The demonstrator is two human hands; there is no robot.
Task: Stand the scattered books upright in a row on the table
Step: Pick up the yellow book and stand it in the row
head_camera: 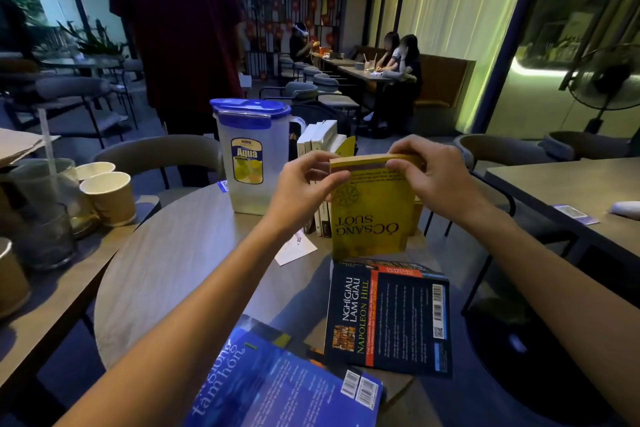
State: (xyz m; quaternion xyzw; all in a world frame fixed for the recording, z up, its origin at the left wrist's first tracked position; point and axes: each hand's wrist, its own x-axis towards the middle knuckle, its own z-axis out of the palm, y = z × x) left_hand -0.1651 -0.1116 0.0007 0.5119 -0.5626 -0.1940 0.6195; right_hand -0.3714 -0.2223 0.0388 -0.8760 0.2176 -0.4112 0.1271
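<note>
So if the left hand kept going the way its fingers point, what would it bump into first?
Probably the upright yellow paperback book it is already pinching at the top edge. The left hand points right, across to the right hand on the same edge. Depth is hard to judge here.

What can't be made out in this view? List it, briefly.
- Upright books, head view: lower halves and titles hidden by the left hand and the yellow book.
- Blue book: cut off by the bottom edge, title incomplete.
- Dark book: back-cover small print too small to read.
- Yellow book's bottom edge: contact with the table unclear.
</note>
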